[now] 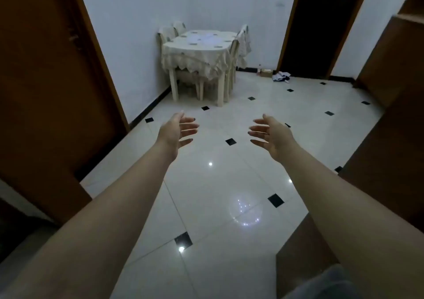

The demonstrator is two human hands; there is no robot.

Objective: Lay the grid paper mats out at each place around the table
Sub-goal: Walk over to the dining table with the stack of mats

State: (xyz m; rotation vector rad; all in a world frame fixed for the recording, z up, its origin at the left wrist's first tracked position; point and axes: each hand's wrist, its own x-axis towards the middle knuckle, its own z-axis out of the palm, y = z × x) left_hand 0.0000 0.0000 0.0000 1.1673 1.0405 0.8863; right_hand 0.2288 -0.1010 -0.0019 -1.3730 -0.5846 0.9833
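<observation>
The pale tiled floor (229,184) with small black insets fills most of the view. A brown wooden door (46,80) flanks it at 9 o'clock and a wooden cabinet (394,87) at 3 o'clock, and a dark doorway (321,27) opens at 1 o'clock. At 12 o'clock, well apart from the person, the dining table (174,43) stands in the corner under a lace-edged cloth, with covered chairs (167,33) tucked in on both sides.

Both bare arms reach forward. The left hand (176,131) is at 9 o'clock from the frame's centre and the right hand (273,135) at 3 o'clock. Their palms face each other, with fingers straight and spread, holding nothing.

Pale sheets (204,37) lie near the middle of the tabletop. These are probably the grid paper mats, though they are too far off to confirm. Such paper should be light, thin and floppy, and it would crease easily or slide on the cloth. Pinching each sheet by opposite edges with both hands seems wisest.
</observation>
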